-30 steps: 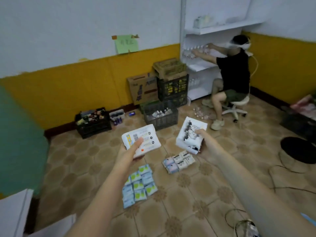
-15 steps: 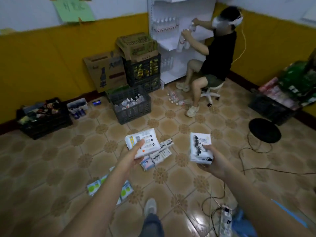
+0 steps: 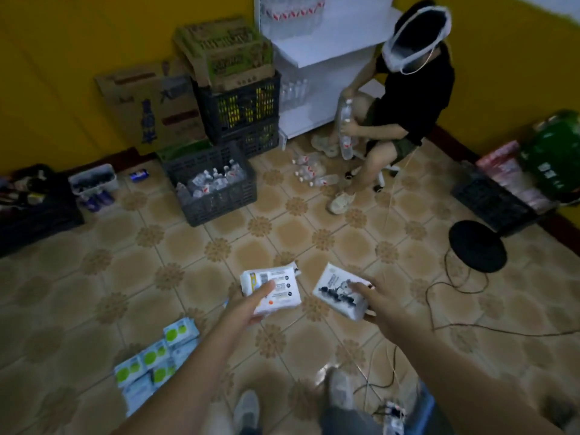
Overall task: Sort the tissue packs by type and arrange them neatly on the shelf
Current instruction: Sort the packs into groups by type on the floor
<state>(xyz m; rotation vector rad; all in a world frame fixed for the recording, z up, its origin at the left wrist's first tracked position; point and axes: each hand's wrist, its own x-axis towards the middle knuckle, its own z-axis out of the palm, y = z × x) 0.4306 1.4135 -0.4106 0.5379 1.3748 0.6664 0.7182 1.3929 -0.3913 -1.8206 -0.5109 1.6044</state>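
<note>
At lower centre, left hand (image 3: 248, 304) and right hand (image 3: 375, 298) are each gripping a different tissue pack (image 3: 271, 291); keeping them apart should be helping sorting.

Small shop stockroom, by my read. White shelf unit (image 3: 326, 42) against the yellow wall holds rows of bottled water. Black plastic crates (image 3: 216, 186) of bottles and printed cardboard cartons (image 3: 226, 48) are stacked on the tiled floor (image 3: 282, 233). Tissue packs (image 3: 153, 359) lie grouped on the tiles. Another person (image 3: 408, 98) on a stool handles bottles.
</note>
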